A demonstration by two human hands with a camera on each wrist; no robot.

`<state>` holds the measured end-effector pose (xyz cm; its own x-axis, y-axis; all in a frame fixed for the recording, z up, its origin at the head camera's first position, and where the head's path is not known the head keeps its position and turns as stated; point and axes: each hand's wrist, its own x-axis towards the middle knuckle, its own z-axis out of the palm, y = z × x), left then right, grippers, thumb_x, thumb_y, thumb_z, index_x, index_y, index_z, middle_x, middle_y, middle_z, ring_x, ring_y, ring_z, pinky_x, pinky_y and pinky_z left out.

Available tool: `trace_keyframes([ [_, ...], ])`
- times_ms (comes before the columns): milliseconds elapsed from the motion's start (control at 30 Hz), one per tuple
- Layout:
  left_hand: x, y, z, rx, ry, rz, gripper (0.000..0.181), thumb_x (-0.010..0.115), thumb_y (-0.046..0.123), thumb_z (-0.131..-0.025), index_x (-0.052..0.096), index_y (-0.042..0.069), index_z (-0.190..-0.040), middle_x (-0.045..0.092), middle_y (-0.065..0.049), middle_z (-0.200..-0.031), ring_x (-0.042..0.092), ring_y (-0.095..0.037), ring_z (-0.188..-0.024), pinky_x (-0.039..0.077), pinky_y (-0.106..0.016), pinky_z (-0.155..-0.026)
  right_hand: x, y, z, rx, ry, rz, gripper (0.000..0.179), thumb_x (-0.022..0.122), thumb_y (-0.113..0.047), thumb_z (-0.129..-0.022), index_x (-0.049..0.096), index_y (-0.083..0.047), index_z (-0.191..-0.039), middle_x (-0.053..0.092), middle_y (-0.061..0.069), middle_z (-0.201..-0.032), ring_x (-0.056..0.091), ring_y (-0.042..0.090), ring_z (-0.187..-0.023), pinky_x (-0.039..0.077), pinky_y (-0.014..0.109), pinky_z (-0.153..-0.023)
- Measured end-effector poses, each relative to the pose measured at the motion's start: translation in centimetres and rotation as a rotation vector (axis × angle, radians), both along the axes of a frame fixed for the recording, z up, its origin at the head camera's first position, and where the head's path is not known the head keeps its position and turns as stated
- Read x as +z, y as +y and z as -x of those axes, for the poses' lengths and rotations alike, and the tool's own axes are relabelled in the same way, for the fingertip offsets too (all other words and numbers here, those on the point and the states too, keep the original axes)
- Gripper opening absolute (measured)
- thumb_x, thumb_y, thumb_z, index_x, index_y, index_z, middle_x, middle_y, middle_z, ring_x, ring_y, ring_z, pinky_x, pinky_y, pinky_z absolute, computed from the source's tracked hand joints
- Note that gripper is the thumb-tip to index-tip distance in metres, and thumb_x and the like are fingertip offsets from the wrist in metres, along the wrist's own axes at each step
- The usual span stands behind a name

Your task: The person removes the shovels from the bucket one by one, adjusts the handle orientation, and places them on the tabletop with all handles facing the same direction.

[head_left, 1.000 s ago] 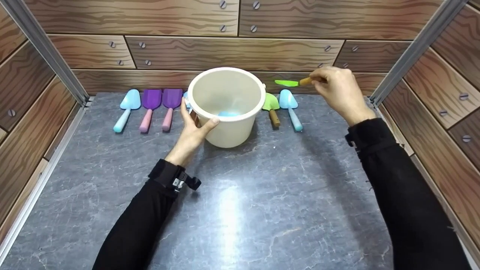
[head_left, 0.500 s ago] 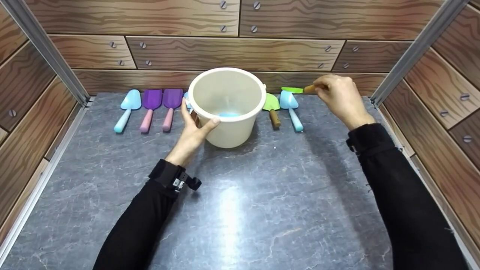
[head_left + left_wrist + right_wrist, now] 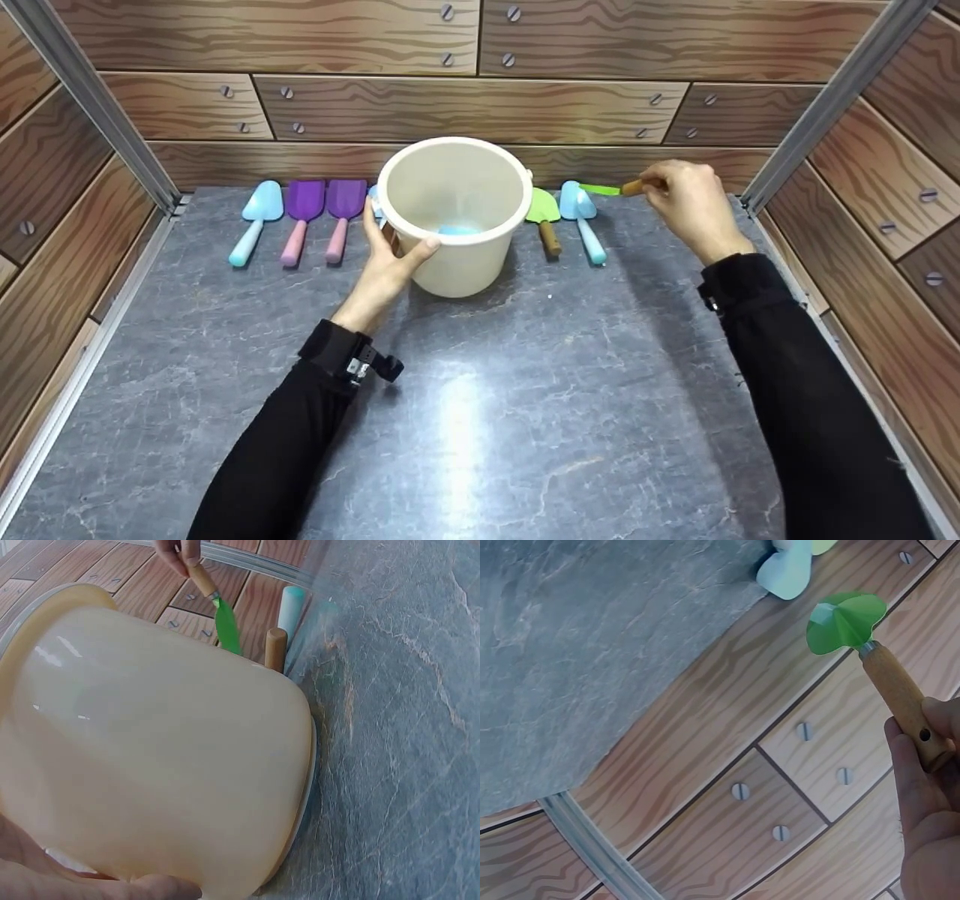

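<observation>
A cream plastic bucket stands upright at the back middle of the table, with something light blue at its bottom. My left hand holds its left side, fingers and thumb spread round the wall below the rim. In the right wrist view, my right hand pinches the end of the wooden handle of a small green hand trowel. This trowel hangs above the table at the back right, its blade pointing left and overlapping a light blue trowel in the head view. Beside the bucket lies another green trowel with a brown handle.
Left of the bucket lie a blue trowel and two purple shovels with pink handles, one a purple shovel. Part of another blue tool shows behind my left hand. Wood-patterned walls and metal rails enclose the grey table.
My right hand has lowered the green trowel and shifted it slightly right, toward the blue trowel at the right. My left hand and the bucket keep their place.
</observation>
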<state>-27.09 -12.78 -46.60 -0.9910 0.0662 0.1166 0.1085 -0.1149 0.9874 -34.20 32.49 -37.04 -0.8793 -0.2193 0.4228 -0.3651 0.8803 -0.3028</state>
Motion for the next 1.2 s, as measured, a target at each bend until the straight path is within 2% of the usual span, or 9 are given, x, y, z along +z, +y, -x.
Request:
trace_keyframes([
  [233, 0.1, 0.1, 0.0, 0.008, -0.002, 0.017, 0.19, 0.103, 0.088, -0.062, -0.031, 0.028, -0.183, -0.007, -0.026, -0.198, -0.001, -0.036, -0.188, 0.007, -0.057, -0.155, -0.8, 1.0, 0.1, -0.021, -0.022, -0.009, 0.022, 0.071, 0.003, -0.11, 0.083, 0.009, -0.128, 0.083, 0.033, -0.131, 0.08, 0.054, -0.12, 0.066, 0.069, -0.105],
  [367, 0.2, 0.2, 0.0, 0.01, -0.007, 0.022, 0.194, 0.101, 0.093, -0.056, -0.031, 0.028, -0.183, -0.007, -0.028, -0.198, -0.001, -0.036, -0.188, 0.007, -0.056, -0.155, -1.4, 1.5, 0.2, -0.028, -0.031, -0.017, 0.022, 0.07, 0.003, -0.109, 0.083, 0.01, -0.126, 0.083, 0.034, -0.128, 0.081, 0.053, -0.114, 0.066, 0.069, -0.099],
  [533, 0.1, 0.1, 0.1, 0.006, -0.002, -0.002, 0.189, 0.104, 0.085, -0.064, -0.031, 0.028, -0.183, -0.007, -0.026, -0.198, -0.001, -0.035, -0.188, 0.008, -0.055, -0.155, -1.8, 1.8, 0.2, -0.026, -0.032, -0.023, 0.022, 0.07, 0.003, -0.11, 0.083, 0.009, -0.127, 0.084, 0.033, -0.129, 0.081, 0.055, -0.117, 0.065, 0.071, -0.1],
  [667, 0.1, 0.1, 0.0, 0.0, -0.019, -0.028, 0.164, 0.102, 0.055, -0.09, -0.031, 0.031, -0.183, -0.008, -0.024, -0.198, -0.002, -0.034, -0.188, 0.01, -0.053, -0.155, -2.1, 1.9, 0.2, -0.027, -0.037, -0.037, 0.022, 0.069, 0.003, -0.111, 0.083, 0.009, -0.128, 0.085, 0.031, -0.13, 0.081, 0.055, -0.12, 0.065, 0.07, -0.1],
  [733, 0.1, 0.2, 0.0, -0.002, -0.029, -0.039, 0.152, 0.096, 0.038, -0.097, -0.03, 0.033, -0.183, -0.008, -0.023, -0.199, -0.003, -0.033, -0.188, 0.011, -0.052, -0.155, -2.3, 2.0, 0.1, -0.027, -0.053, -0.041, 0.023, 0.067, 0.004, -0.113, 0.085, 0.006, -0.127, 0.086, 0.029, -0.129, 0.081, 0.053, -0.117, 0.067, 0.067, -0.095],
  [800, 0.1, 0.2, -0.1, -0.003, -0.034, -0.046, 0.15, 0.093, 0.032, -0.098, -0.03, 0.033, -0.183, -0.008, -0.022, -0.199, -0.003, -0.033, -0.188, 0.012, -0.052, -0.154, -2.6, 2.1, 0.0, -0.03, -0.064, -0.043, 0.024, 0.066, 0.005, -0.113, 0.087, 0.003, -0.125, 0.086, 0.027, -0.129, 0.082, 0.051, -0.115, 0.067, 0.065, -0.091],
  [900, 0.1, 0.2, 0.0, -0.003, -0.029, -0.041, 0.161, 0.101, 0.048, -0.092, -0.03, 0.033, -0.183, -0.008, -0.023, -0.199, -0.003, -0.035, -0.188, 0.011, -0.052, -0.154, -3.0, 2.2, 0.1, -0.032, -0.069, -0.04, 0.026, 0.065, 0.005, -0.113, 0.088, 0.001, -0.123, 0.086, 0.026, -0.128, 0.082, 0.052, -0.115, 0.067, 0.065, -0.089],
  [1000, 0.1, 0.1, 0.0, -0.002, -0.019, -0.03, 0.173, 0.106, 0.063, -0.082, -0.031, 0.031, -0.183, -0.008, -0.025, -0.198, -0.003, -0.036, -0.188, 0.009, -0.053, -0.155, -3.3, 2.3, 0.2, -0.033, -0.054, -0.037, 0.024, 0.066, 0.007, -0.111, 0.087, 0.004, -0.124, 0.086, 0.028, -0.127, 0.08, 0.054, -0.121, 0.066, 0.068, -0.094],
  [1200, 0.1, 0.1, 0.0, 0.006, -0.02, -0.008, 0.158, 0.098, 0.042, -0.092, -0.03, 0.031, -0.183, -0.008, -0.024, -0.198, -0.004, -0.035, -0.188, 0.006, -0.055, -0.155, -3.7, 2.2, 0.1, -0.031, -0.019, -0.046, 0.023, 0.068, 0.009, -0.108, 0.085, 0.008, -0.123, 0.086, 0.03, -0.125, 0.081, 0.055, -0.121, 0.066, 0.07, -0.1],
])
